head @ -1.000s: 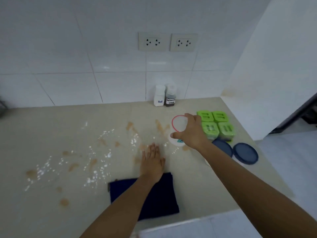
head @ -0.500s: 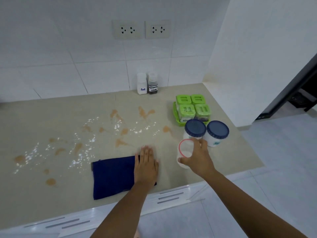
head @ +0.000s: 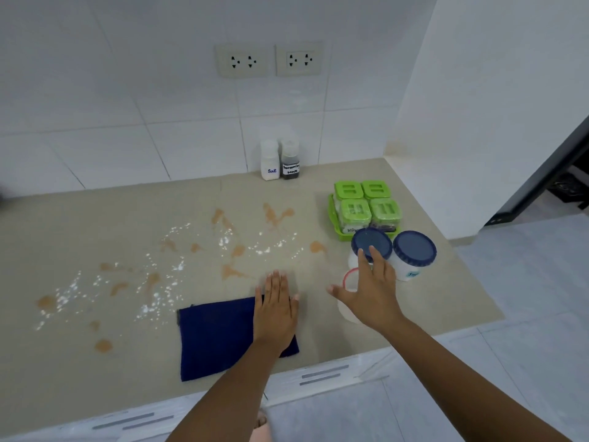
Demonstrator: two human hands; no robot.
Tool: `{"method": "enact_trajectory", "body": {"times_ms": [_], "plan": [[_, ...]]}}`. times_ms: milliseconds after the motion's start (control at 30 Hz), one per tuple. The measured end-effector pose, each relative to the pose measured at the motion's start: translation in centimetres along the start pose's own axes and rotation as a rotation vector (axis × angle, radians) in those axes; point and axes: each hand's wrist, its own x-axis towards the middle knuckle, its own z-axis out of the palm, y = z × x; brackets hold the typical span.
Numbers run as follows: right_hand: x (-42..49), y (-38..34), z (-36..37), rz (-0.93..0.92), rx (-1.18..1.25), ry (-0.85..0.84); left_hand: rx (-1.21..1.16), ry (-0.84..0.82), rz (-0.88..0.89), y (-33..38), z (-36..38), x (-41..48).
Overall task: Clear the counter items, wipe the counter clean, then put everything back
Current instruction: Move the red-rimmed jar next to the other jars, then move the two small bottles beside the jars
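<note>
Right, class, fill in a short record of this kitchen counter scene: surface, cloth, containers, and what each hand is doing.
Surface: beige stone counter, brown stains and white powder
Cloth: dark blue folded cloth, near the front edge
Left hand: flat, palm down on the cloth's right end
Right hand: fingers spread above a white red-rimmed tub, no grip
Jars: two white blue-lidded jars
Tray: green tray with four green-lidded boxes
Back wall: salt shaker, dark seasoning shaker

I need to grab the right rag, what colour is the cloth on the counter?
Dark navy blue, plain; the cloth shows clearly in the head view.
</note>
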Motion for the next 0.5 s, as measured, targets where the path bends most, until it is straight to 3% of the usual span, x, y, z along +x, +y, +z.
{"method": "enact_trajectory", "body": {"times_ms": [500], "plan": [[17.1,-11.0,0.0,-0.090,-0.194,0.003,-0.014,0.061,0.040,-5.6,-10.5,17.4]]}}
